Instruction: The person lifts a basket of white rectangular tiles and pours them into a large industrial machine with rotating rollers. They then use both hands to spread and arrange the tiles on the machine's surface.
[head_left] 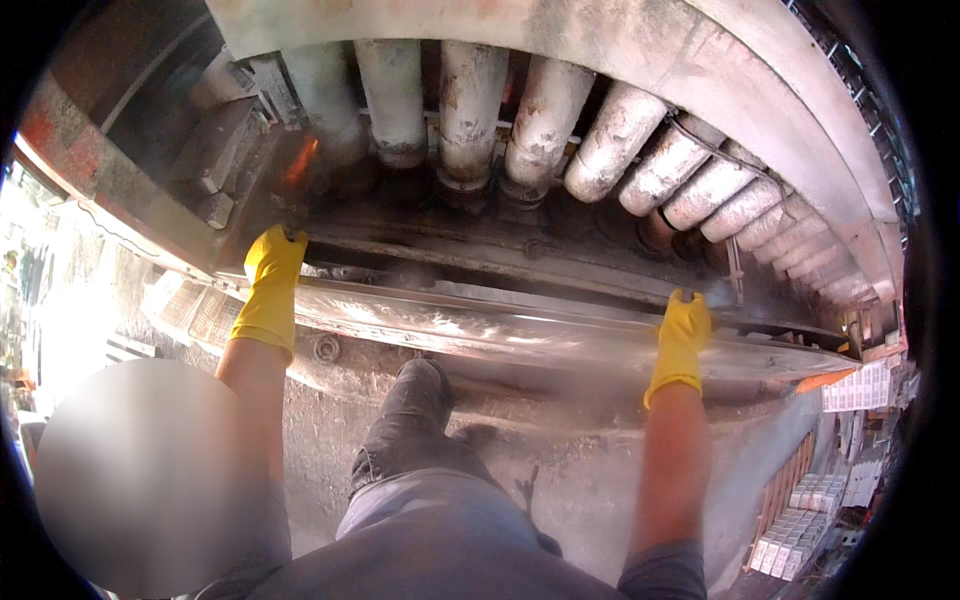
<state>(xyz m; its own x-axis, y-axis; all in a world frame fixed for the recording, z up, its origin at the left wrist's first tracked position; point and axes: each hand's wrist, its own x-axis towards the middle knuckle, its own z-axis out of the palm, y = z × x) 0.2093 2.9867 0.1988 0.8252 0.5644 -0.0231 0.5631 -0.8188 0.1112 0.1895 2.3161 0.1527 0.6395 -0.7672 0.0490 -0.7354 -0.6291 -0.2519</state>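
Observation:
A long shiny metal panel [490, 328] runs crosswise in front of me, low along the front of a large dusty machine. My left hand [276, 258], in a yellow rubber glove, is closed at the panel's upper edge near its left end. My right hand [686, 325], gloved alike, is closed on the same edge farther right. The fingertips of both hands are partly hidden behind the edge. Just beyond the panel lies a dark, sooty rail [480, 258], with a gap between the two.
A row of thick, worn grey pipes [470, 110] hangs beyond the rail under a curved pale beam [480, 22]. An orange glow [301, 160] shows at the far left. White stacked blocks [795, 540] stand at the lower right. Dusty concrete floor [320, 440] lies around my legs.

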